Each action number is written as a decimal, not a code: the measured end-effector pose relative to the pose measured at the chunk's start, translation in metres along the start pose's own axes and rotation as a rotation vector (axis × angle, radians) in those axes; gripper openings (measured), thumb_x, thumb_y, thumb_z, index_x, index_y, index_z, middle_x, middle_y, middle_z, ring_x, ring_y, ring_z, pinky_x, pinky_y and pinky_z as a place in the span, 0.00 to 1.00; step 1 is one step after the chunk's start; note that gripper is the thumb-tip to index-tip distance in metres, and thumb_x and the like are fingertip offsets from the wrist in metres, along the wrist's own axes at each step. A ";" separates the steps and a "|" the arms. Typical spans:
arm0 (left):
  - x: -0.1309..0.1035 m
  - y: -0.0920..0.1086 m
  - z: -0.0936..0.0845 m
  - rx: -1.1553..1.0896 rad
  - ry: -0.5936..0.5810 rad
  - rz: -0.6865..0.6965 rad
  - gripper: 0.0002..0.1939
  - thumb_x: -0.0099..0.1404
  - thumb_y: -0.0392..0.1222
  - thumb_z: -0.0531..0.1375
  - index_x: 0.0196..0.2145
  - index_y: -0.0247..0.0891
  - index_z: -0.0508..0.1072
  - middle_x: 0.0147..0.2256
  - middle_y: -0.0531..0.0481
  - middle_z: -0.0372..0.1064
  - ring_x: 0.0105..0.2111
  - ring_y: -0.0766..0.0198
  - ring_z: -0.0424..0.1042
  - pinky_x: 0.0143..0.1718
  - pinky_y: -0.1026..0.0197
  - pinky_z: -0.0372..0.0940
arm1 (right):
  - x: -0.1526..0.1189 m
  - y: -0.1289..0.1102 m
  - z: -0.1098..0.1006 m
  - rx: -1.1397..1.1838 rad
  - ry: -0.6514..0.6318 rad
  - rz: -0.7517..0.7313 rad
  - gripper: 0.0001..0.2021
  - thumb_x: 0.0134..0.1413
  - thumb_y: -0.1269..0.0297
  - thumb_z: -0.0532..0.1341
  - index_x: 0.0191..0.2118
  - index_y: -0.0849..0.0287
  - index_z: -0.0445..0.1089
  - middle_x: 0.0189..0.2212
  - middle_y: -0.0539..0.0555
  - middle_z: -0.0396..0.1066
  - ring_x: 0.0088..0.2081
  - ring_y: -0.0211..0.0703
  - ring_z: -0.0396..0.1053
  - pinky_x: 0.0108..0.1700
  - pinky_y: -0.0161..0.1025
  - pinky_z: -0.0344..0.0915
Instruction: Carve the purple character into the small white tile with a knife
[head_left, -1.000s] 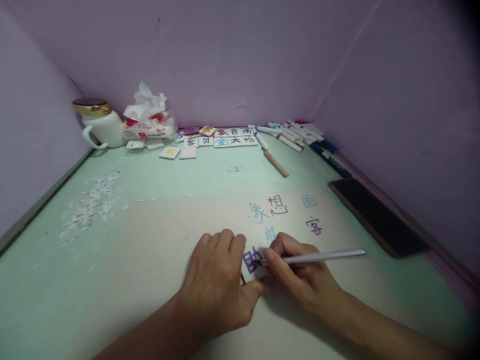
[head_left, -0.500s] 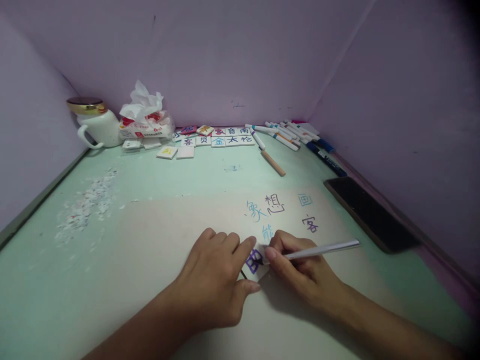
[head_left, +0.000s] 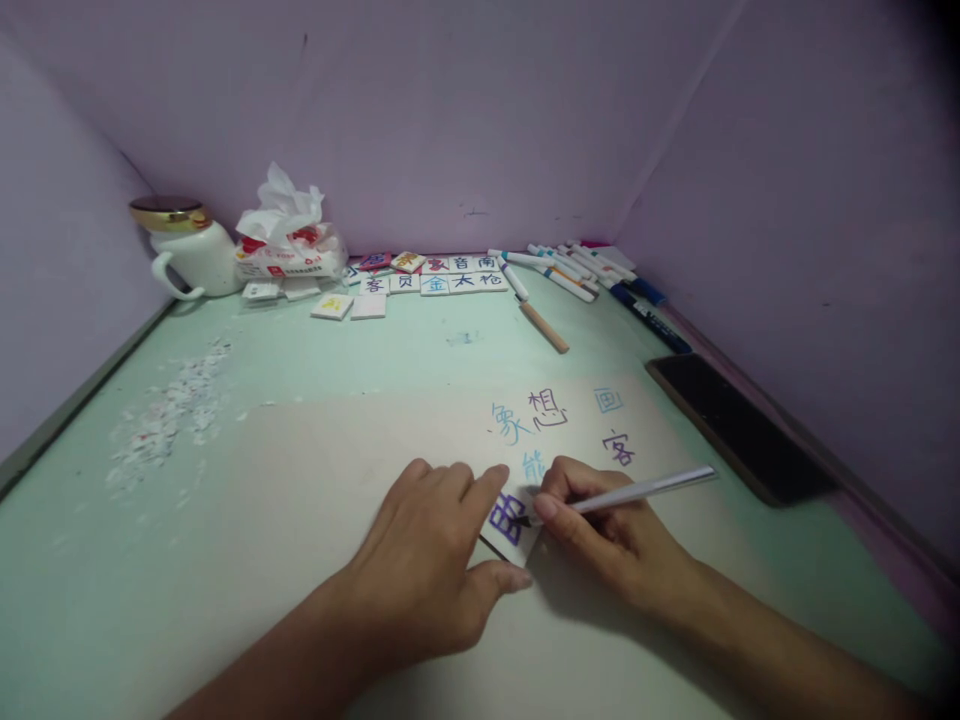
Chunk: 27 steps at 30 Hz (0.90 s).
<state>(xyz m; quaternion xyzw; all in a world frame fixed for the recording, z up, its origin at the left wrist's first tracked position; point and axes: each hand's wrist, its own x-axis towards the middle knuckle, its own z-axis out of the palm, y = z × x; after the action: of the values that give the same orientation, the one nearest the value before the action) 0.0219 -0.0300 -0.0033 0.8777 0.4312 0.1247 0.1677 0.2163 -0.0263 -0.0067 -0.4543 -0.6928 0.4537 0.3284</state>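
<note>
A small white square tile (head_left: pixel 523 548) with a purple character lies tilted on the pale sheet (head_left: pixel 322 440). My left hand (head_left: pixel 435 560) grips its left side, the index finger at the upper edge and the thumb at the lower corner. A slim silver tool (head_left: pixel 645 488) is pinched in my right hand (head_left: pixel 607 530), and its dark tip touches the tile near the character. Handwritten characters in blue and purple stand on the sheet beyond the hands.
At the back left are a white mug (head_left: pixel 202 262) and a tissue pack (head_left: pixel 289 250). Character tiles (head_left: pixel 463 282), markers (head_left: pixel 570 283) and a wooden-handled tool (head_left: pixel 544 326) lie along the back. A phone (head_left: pixel 735 425) is at the right, white shavings (head_left: pixel 172 410) at the left.
The tile has turned slightly in my left hand, whose thumb has shifted a little right along its lower corner. The silver tool's tip has moved slightly over the tile.
</note>
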 end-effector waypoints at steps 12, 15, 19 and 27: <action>0.008 -0.005 -0.011 -0.113 -0.069 0.143 0.21 0.58 0.35 0.56 0.50 0.40 0.63 0.46 0.43 0.64 0.46 0.53 0.62 0.46 0.48 0.56 | 0.001 0.002 0.001 -0.052 0.005 -0.085 0.13 0.58 0.64 0.53 0.23 0.57 0.56 0.18 0.46 0.56 0.20 0.34 0.53 0.22 0.33 0.51; 0.005 -0.005 -0.007 -0.122 -0.007 0.116 0.18 0.59 0.36 0.57 0.48 0.37 0.64 0.43 0.43 0.64 0.44 0.53 0.62 0.46 0.48 0.57 | 0.000 0.000 0.002 -0.064 0.015 -0.088 0.13 0.58 0.64 0.52 0.23 0.57 0.56 0.17 0.46 0.56 0.20 0.34 0.53 0.21 0.33 0.50; 0.002 -0.005 -0.001 -0.146 0.075 0.093 0.17 0.58 0.36 0.57 0.47 0.34 0.65 0.42 0.40 0.63 0.42 0.52 0.61 0.44 0.46 0.59 | -0.003 -0.002 0.003 -0.096 0.008 -0.083 0.13 0.58 0.64 0.52 0.22 0.57 0.55 0.16 0.45 0.56 0.18 0.33 0.52 0.20 0.33 0.49; -0.002 -0.003 0.005 -0.182 0.150 0.050 0.15 0.57 0.35 0.58 0.43 0.33 0.65 0.42 0.39 0.61 0.42 0.52 0.61 0.43 0.47 0.62 | -0.007 0.000 0.000 -0.134 -0.073 -0.031 0.12 0.57 0.64 0.53 0.24 0.57 0.57 0.18 0.46 0.58 0.20 0.34 0.54 0.23 0.34 0.51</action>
<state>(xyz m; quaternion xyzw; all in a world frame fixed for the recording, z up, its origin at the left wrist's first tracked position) 0.0200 -0.0310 -0.0091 0.8575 0.4074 0.2327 0.2110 0.2188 -0.0326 -0.0067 -0.4479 -0.7400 0.4173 0.2787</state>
